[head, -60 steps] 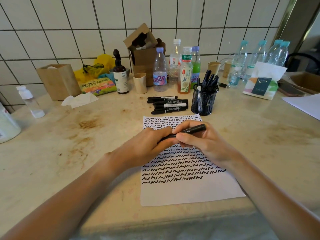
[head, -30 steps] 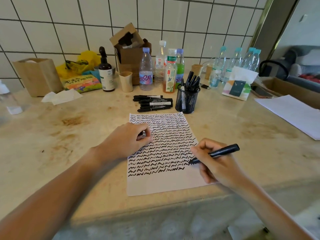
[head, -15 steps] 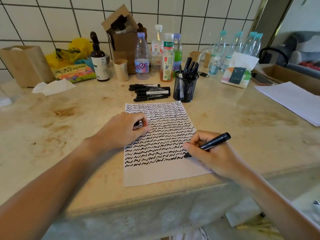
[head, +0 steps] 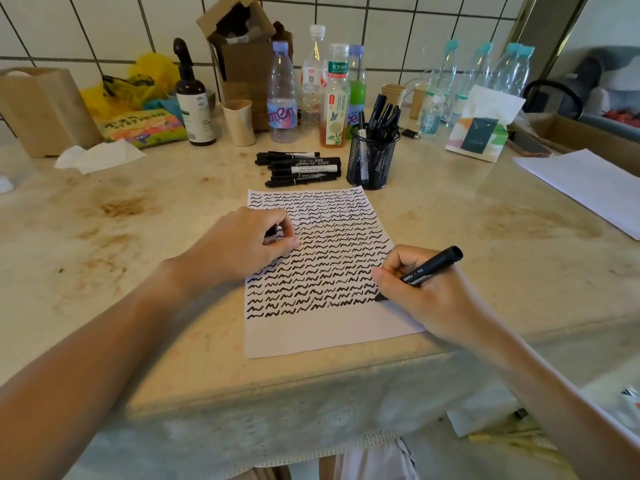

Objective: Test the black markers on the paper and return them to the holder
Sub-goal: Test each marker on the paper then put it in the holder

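One slim black marker (head: 431,266) is pinched in the right hand (head: 426,292), tip on the white paper sheet (head: 322,334) of wavy lines. Left hand (head: 242,244) curls around a small dark cap. Behind the paper stands the black mesh holder (head: 372,164) on the stained stone desk (head: 104,237).

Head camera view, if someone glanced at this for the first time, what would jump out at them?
First, the paper at the table's near edge, covered almost to the bottom with rows of black squiggles. Next, the right hand pressing a black marker to the end of a low row, while the left hand rests on the sheet pinching something small and dark, probably the cap. Behind, a mesh holder of markers stands beside loose markers.
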